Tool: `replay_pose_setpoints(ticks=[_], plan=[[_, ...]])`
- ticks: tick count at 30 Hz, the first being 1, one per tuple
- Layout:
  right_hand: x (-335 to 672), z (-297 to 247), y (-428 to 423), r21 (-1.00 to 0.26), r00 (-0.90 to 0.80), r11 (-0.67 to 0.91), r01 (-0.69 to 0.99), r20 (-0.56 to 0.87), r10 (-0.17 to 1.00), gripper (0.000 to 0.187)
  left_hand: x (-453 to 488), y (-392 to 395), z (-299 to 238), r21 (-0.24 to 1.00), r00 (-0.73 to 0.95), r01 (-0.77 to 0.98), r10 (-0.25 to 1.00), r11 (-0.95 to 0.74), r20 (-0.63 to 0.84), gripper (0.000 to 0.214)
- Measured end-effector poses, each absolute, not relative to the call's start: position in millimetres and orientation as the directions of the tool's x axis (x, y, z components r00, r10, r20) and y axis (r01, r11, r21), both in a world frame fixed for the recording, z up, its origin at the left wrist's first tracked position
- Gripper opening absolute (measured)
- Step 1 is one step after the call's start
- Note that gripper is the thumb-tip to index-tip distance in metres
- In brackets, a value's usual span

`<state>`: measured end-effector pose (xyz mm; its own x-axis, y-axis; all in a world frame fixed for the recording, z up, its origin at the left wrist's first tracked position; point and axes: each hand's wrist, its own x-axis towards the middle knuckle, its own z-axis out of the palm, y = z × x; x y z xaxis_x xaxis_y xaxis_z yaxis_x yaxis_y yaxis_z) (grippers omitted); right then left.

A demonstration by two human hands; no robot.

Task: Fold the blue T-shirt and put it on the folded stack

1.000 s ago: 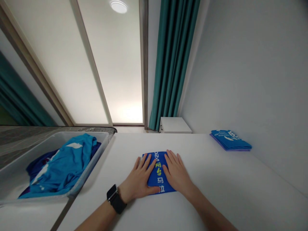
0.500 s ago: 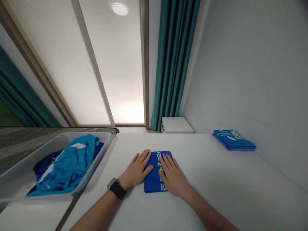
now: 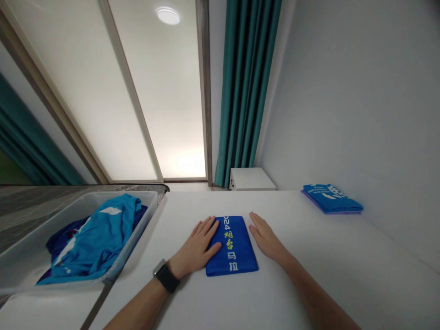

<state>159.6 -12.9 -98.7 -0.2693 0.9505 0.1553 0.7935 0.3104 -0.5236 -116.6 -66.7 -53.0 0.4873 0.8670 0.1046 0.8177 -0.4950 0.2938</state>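
Observation:
A folded blue shirt (image 3: pixel 233 250) with yellow and white print lies flat on the white table (image 3: pixel 309 275), near the middle. My left hand (image 3: pixel 197 245), with a dark watch on the wrist, rests flat and open against the shirt's left edge, thumb on the cloth. Just off the shirt's right edge, my right hand (image 3: pixel 266 238) lies on the table with fingers stretched out, holding nothing.
A clear plastic bin (image 3: pixel 30 247) at the left holds crumpled blue clothes (image 3: pixel 96 238). A stack of folded blue shirts (image 3: pixel 332 199) sits at the far right by the wall. A small white cabinet (image 3: pixel 252 178) and teal curtain (image 3: pixel 247 91) stand behind the table.
My right hand slid off the top of the folded shirt to its right side. My left hand moved to the shirt's left edge. The printed face is now uncovered.

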Motion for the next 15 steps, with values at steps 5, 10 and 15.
replay_pose_setpoints(ticks=[5, 10, 15], plan=[[152, -92, -19, -0.482, -0.268, 0.301, 0.823, 0.138, 0.954, 0.059, -104, -80, -50, 0.285, 0.587, 0.755, 0.802, -0.59, 0.106, 0.077], [135, -78, -35, -0.405, -0.323, 0.372, 0.835, 0.187, 0.928, 0.057, -108, -79, -53, 0.296, 0.621, 0.732, 0.78, -0.614, 0.081, 0.09], [111, -65, -57, -0.269, -0.497, 0.53, 0.804, 0.185, 0.848, 0.057, -108, -78, -53, 0.282, 0.618, 0.741, 0.783, -0.609, 0.068, 0.095]])
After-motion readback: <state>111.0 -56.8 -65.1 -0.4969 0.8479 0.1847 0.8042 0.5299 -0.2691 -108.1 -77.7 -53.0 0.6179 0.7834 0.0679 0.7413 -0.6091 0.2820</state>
